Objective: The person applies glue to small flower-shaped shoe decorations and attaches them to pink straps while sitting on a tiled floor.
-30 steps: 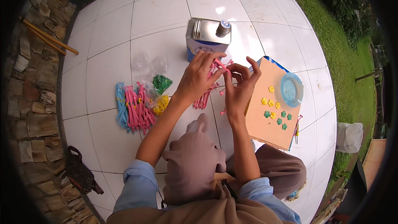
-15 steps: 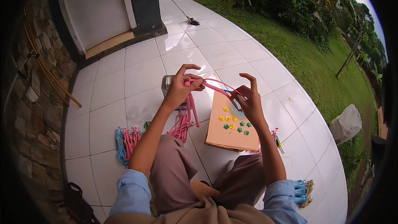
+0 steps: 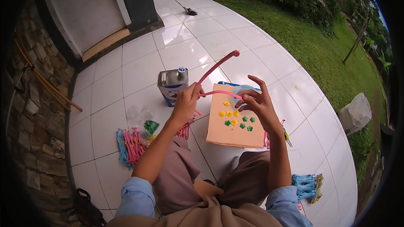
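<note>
My left hand point(image 3: 187, 103) is closed around a pink flip-flop strap point(image 3: 218, 66), one arm of which sticks up to the right and ends in a round knob. The strap's other arm runs across to my right hand point(image 3: 259, 103), which pinches it between thumb and fingers, the index finger raised. Below my hands lies a cardboard sheet point(image 3: 219, 134) bearing several yellow flower pieces point(image 3: 228, 113) and green flower pieces point(image 3: 243, 125). A light blue ring point(image 3: 248, 88), partly hidden by my right hand, is at its far edge. More pink straps point(image 3: 184, 132) lie beside my left wrist.
A metal can point(image 3: 171, 85) stands beyond my left hand. Blue straps point(image 3: 123, 147), pink bundles point(image 3: 134, 148) and clear plastic bags point(image 3: 140, 113) lie left. Right are yellow-handled scissors point(image 3: 286, 135) and blue bundles point(image 3: 304, 187). A broom point(image 3: 190, 11) rests far off.
The strap has been turned, so one arm now points up and away from my left hand. My left hand has moved slightly down, uncovering the can. The view has shifted a little.
</note>
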### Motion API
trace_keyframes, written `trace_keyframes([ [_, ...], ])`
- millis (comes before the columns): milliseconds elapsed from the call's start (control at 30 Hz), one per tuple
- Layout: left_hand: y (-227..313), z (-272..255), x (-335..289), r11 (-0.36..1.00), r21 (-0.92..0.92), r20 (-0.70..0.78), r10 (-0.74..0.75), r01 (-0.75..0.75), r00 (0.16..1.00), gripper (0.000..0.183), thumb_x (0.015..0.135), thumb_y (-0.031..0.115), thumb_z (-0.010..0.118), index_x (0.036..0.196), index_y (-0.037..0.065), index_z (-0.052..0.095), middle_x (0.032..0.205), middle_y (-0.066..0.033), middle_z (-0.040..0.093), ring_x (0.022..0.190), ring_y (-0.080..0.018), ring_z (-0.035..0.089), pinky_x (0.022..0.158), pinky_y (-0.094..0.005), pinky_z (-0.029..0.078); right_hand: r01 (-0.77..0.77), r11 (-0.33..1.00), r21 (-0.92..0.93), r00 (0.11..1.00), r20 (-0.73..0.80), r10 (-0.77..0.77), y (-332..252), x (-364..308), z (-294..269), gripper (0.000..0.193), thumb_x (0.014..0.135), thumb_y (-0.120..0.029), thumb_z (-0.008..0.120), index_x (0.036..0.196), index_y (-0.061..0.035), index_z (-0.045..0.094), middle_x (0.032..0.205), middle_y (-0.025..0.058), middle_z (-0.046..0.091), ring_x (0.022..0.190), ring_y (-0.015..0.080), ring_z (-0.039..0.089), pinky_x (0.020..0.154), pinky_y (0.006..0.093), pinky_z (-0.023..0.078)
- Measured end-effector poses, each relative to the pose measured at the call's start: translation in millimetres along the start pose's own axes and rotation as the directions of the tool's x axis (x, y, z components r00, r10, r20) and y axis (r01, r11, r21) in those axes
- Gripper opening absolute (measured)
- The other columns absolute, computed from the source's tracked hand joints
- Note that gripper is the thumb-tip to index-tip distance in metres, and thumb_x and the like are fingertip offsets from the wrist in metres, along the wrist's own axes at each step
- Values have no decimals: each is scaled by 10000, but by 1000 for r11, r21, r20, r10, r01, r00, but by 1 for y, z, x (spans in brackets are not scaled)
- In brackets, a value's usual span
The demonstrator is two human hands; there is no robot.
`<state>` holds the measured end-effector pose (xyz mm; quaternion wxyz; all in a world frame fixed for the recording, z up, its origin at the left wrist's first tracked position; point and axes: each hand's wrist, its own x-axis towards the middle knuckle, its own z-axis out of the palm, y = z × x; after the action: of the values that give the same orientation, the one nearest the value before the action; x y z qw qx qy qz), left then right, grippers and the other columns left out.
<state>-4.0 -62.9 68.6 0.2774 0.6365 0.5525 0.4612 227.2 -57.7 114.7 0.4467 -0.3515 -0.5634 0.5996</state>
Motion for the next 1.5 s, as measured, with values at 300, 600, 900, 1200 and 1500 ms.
trace_keyframes([
  [300, 15, -1, 0, 783, -580, 97, -206, 223, 974, 338, 967, 317, 401, 922, 29, 572, 615, 51, 393, 544, -22, 283, 499, -184, 262, 114, 993, 4, 985, -133, -113, 13, 7, 8, 630, 755, -18, 677, 1268, -12, 311, 763, 100, 583, 696, 164, 587, 615, 272, 477],
  [600, 12, -3, -4, 890, -428, 337, -6, 159, 942, 352, 965, 326, 387, 867, 37, 561, 576, 53, 386, 508, -20, 299, 495, -185, 247, 19, 989, -145, 999, -30, -23, 26, 11, 3, 655, 795, -118, 669, 1300, -37, 259, 1006, 166, 604, 970, 201, 588, 835, 328, 473],
  [900, 19, -2, -13, 938, -315, 412, -4, 146, 911, 279, 948, 192, 423, 830, -4, 583, 516, 16, 395, 465, -44, 374, 501, -206, 383, 388, 921, 14, 862, -358, -358, 4, 6, -2, 645, 790, 30, 617, 1301, -32, 227, 908, 139, 620, 836, 182, 609, 809, 314, 499],
  [1200, 12, -16, -4, 839, -442, 487, -73, 318, 870, 259, 943, 217, 451, 762, 38, 499, 501, 53, 342, 416, -26, 293, 433, -194, 310, 426, 889, -170, 834, -308, -459, 17, 10, -14, 609, 789, 83, 582, 1288, -51, 259, 886, 108, 600, 847, 172, 616, 813, 303, 522],
  [1500, -51, -14, -5, 984, -26, -9, -175, 174, 985, 227, 878, 202, 506, 701, 59, 507, 536, 55, 377, 460, -28, 348, 416, -205, 311, 14, 855, -518, 920, -329, -215, 80, 13, -79, 610, 751, 67, 602, 1275, -47, 311, 816, 116, 649, 697, 179, 647, 646, 271, 535],
])
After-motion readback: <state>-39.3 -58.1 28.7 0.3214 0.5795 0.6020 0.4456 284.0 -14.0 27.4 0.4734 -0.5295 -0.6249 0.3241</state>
